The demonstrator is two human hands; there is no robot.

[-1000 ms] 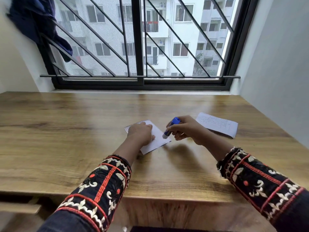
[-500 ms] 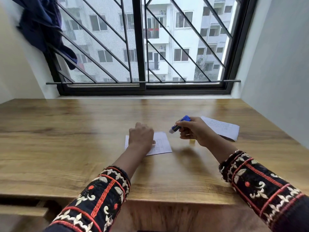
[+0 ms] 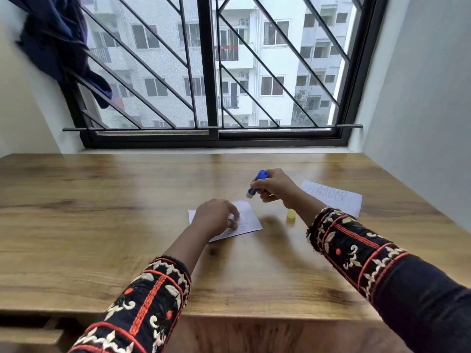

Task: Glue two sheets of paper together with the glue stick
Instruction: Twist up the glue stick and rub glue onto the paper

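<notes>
- The glue stick (image 3: 257, 184) is now tilting more steeply than half a second ago, with its blue end raised and its pale tip pointing down; a second ago that tip was touching the right edge of the near sheet (image 3: 246, 218).
- The right hand (image 3: 274, 186) is gripping the glue stick with its fingers curled round the barrel, holding it in the air just above the far right corner of the near sheet. I cannot tell whether the tip is touching the paper.
- The left hand (image 3: 216, 216) is resting on the near sheet, covering its left and middle part. Its fingers are bending down onto the paper, but blur is hiding whether they are pinching it or only pressing.
- The near sheet is lying flat around the middle of the tabletop (image 3: 102, 212), turned slightly askew.
- A second sheet (image 3: 334, 197) is lying flat towards the right edge of the tabletop, well apart from the first.
- A small yellow cap (image 3: 290, 215) is standing between the two sheets, just beside the right forearm.
- A dark blue cloth (image 3: 58, 44) is hanging at the left of the barred window (image 3: 211, 72) beyond the far edge.
</notes>
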